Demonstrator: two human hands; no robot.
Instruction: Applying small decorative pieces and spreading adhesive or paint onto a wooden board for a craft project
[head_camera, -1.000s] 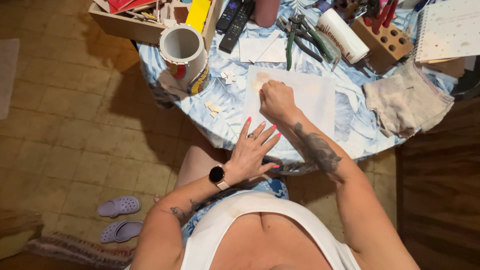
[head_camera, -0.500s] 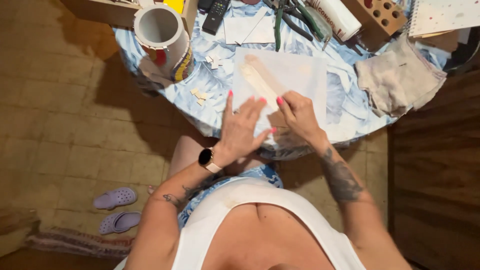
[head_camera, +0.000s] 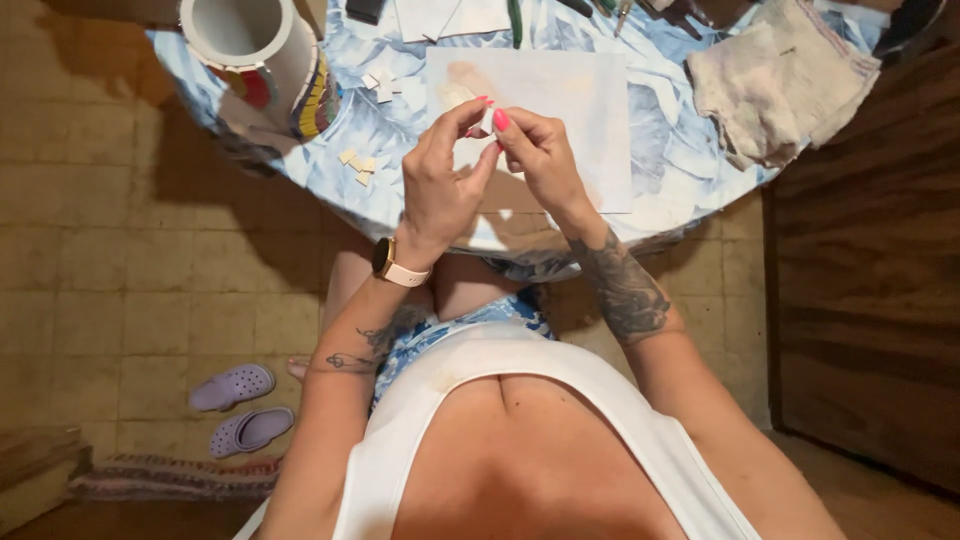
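Above the near edge of the round table (head_camera: 690, 160), both hands meet over a white sheet of paper (head_camera: 580, 110) that lies flat on the blue floral cloth. The left hand (head_camera: 440, 185), with a watch on a pale strap at the wrist, and the right hand (head_camera: 540, 160) pinch a small white piece (head_camera: 487, 122) between their fingertips, thumbs and forefingers closed on it from either side. The piece is held in the air just over the sheet's near left part, mostly hidden by the fingers; what shows of it looks slightly taller than wide, its long axis running roughly away from the person, though it is too small and too covered to tell which end points where. Other fingers of both hands are curled loosely. On the cloth to the left lie several small pale chips (head_camera: 357, 165), and further back more white bits (head_camera: 380, 85) beside a white cylindrical vessel (head_camera: 250, 45) with coloured mosaic on its side. A crumpled grey cloth (head_camera: 780, 85) sits at the right of the table. On the tiled floor to the left lie two lilac clogs (head_camera: 240, 405).
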